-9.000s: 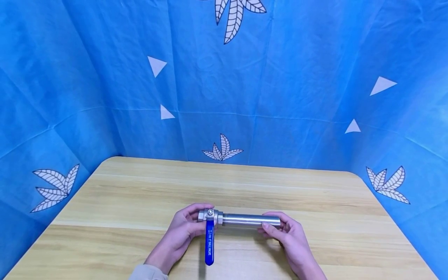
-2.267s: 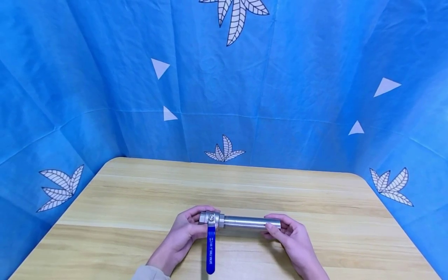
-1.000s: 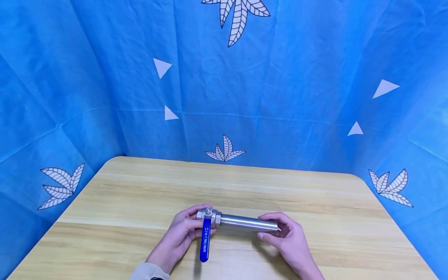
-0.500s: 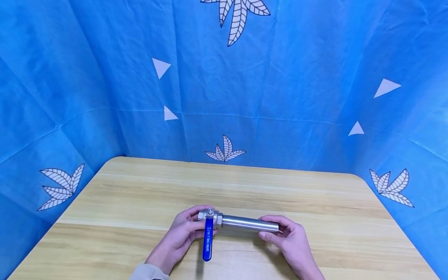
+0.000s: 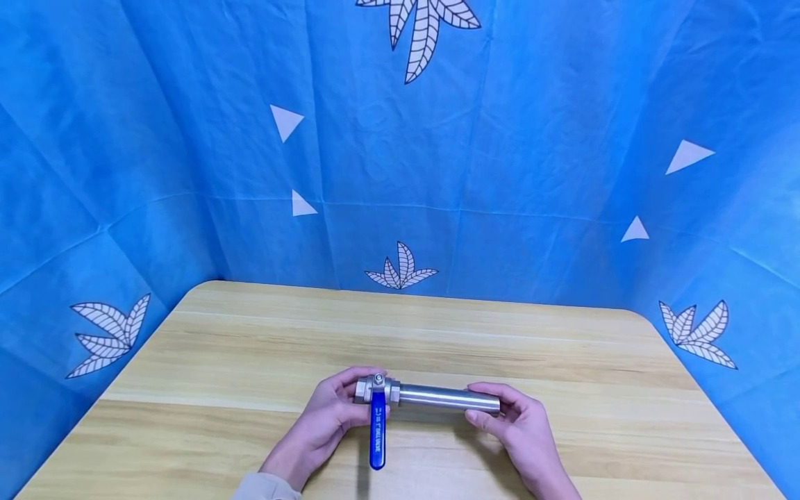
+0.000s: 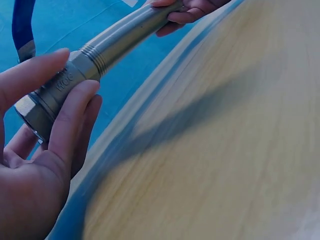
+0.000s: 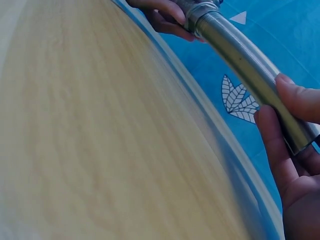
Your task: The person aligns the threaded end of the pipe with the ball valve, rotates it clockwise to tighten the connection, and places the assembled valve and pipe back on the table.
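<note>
My left hand (image 5: pixel 321 423) grips a steel ball valve (image 5: pixel 393 392) by its body, thumb and fingers on opposite sides. The valve's blue lever handle (image 5: pixel 378 437) points toward me in the head view. A bare metal pipe (image 5: pixel 437 397) joins the valve's right end, with several threads (image 6: pixel 94 57) showing beside the hex end in the left wrist view. My right hand (image 5: pixel 525 430) holds the pipe's free end between thumb and fingers. Valve and pipe hang above the table, the pipe sloping slightly down to the right. How deep the thread sits inside the valve is hidden.
A light wood table (image 5: pixel 250 347) with rounded far corners lies beneath the hands. Blue cloth (image 5: pixel 387 139) printed with white leaves and triangles surrounds its back and sides. The assembly casts a shadow (image 6: pixel 200 107) on the wood.
The valve and pipe have shifted slightly right since one second ago, and the lever now points more squarely toward me. My right thumb and fingers have changed place on the pipe's end across the frames.
</note>
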A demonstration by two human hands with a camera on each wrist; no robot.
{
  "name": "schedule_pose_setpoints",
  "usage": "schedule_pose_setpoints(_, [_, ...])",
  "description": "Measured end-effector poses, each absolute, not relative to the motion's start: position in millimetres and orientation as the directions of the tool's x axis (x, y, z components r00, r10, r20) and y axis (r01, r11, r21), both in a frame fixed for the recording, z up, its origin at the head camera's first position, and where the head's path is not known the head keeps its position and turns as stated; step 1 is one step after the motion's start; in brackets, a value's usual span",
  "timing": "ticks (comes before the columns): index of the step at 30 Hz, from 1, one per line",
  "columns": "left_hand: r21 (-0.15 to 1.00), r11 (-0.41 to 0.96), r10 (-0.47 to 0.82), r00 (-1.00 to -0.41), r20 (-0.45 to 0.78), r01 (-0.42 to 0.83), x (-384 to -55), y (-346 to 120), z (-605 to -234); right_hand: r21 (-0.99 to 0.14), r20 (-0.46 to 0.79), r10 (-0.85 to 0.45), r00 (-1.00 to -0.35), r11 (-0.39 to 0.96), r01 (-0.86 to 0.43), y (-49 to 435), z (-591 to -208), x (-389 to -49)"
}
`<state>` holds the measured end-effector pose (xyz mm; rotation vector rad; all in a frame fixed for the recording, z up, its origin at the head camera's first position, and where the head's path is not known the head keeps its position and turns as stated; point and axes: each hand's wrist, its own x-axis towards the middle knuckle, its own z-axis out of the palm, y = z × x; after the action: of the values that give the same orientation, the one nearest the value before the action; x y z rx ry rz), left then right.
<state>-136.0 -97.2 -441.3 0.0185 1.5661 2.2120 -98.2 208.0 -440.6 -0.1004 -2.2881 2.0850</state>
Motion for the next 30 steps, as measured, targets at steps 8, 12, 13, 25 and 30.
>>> schedule_pose_setpoints(8, [0.921,-0.234,0.332,-0.916,-0.225,-0.311,-135.6,-95.9,-441.9,-0.996,-0.024,0.081,-0.996,0.08,0.031,208.1,-440.8,-98.3])
schedule_pose_setpoints(12, [0.924,-0.226,0.327,-0.917,-0.226,-0.309,-135.9,-96.2,-441.5,-0.997,-0.027,0.078,-0.997,0.07,0.032,208.3,-440.2,-98.0])
schedule_pose_setpoints(13, [0.925,-0.222,0.325,-0.918,-0.227,-0.307,-135.8,-96.2,-441.6,-0.997,-0.029,0.077,-0.997,0.067,0.034,208.2,-440.0,-97.8])
schedule_pose_setpoints(25, [0.938,-0.165,0.288,-0.925,-0.249,-0.304,-133.7,-93.9,-439.2,-0.998,-0.051,0.075,-0.996,0.028,0.053,208.5,-437.9,-96.7])
schedule_pose_setpoints(30, [0.935,-0.168,0.277,-0.925,-0.259,-0.312,-133.7,-92.9,-438.1,-0.999,-0.037,0.064,-0.997,0.005,0.038,208.7,-437.8,-95.8])
